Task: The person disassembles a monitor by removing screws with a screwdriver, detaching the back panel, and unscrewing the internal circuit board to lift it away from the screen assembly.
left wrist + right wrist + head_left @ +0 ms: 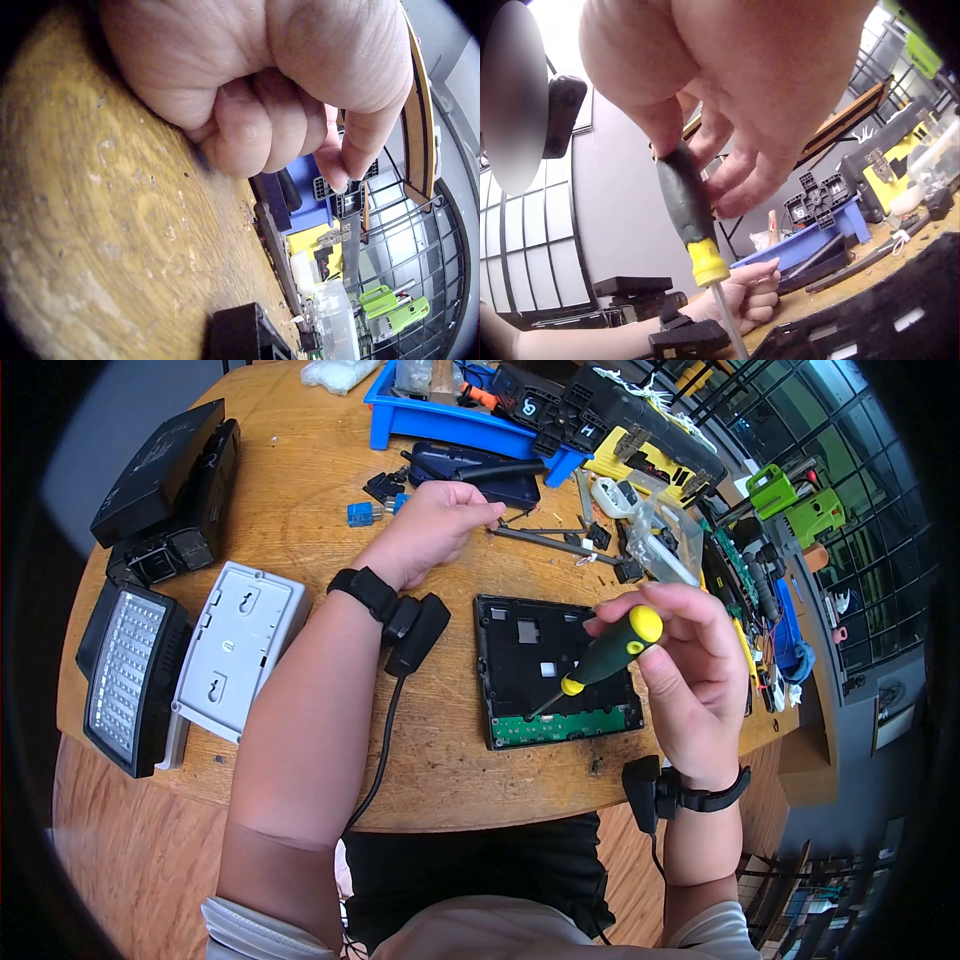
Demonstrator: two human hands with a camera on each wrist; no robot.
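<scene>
In the head view my right hand (pixel 705 680) holds a green and yellow screwdriver (pixel 610 652) by its handle, between thumb and fingers. Its thin shaft slants down to the green circuit board (pixel 590 726) along the near edge of a black plastic casing (pixel 520 670). The right wrist view shows the screwdriver handle (pixel 684 195) against the thumb and fingertips. Off to the left of the casing, my left hand (pixel 430 532) is over the table, fingers curled. The left wrist view has the thumb and index fingertips of the left hand (pixel 255 112) meeting, with no object visible between them.
A white plastic cover (pixel 240 635) and an LED lamp (pixel 125 670) lie at left, near stacked black devices (pixel 170 485). Behind are a blue tray (pixel 450 428), blue connectors (pixel 362 513), a dark rod (pixel 550 543) and a yellow-black toolbox (pixel 650 460). Wrist-camera cables trail near the table's front.
</scene>
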